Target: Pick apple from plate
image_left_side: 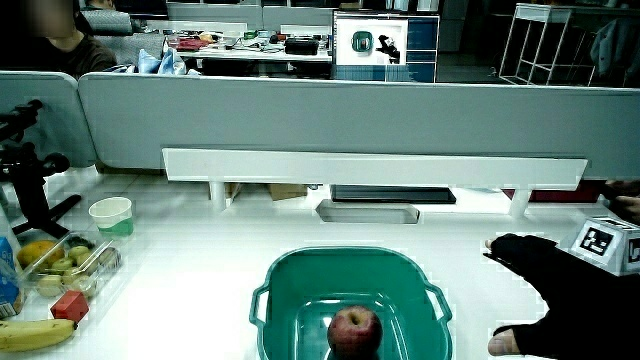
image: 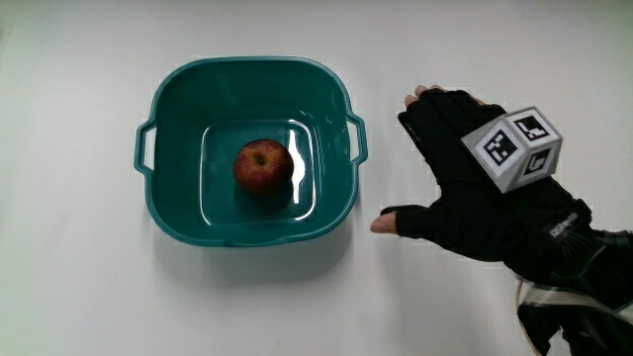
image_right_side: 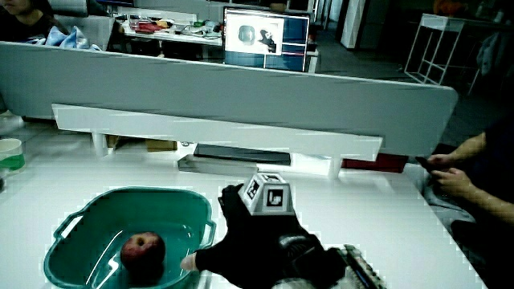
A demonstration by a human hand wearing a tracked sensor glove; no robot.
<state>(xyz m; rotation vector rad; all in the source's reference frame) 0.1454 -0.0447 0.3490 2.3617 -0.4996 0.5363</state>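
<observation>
A red apple (image: 262,165) lies in the middle of a teal basin (image: 178,99) with two handles; no plate is in view. It shows in both side views too, the apple (image_left_side: 354,331) in the basin (image_left_side: 290,275) and the apple (image_right_side: 143,250) in the basin (image_right_side: 76,221). The hand (image: 465,188), in a black glove with a patterned cube (image: 514,146) on its back, hovers beside the basin, fingers spread flat and holding nothing. The thumb (image: 391,222) points toward the basin's rim. In both side views the hand (image_left_side: 560,295) (image_right_side: 257,237) stays outside the basin.
In a side view a paper cup (image_left_side: 111,216), a tray of fruit (image_left_side: 60,262), a banana (image_left_side: 35,332) and a black stand (image_left_side: 30,180) sit at the table's edge. A low partition (image_left_side: 350,120) with a white shelf (image_left_side: 370,168) closes the table.
</observation>
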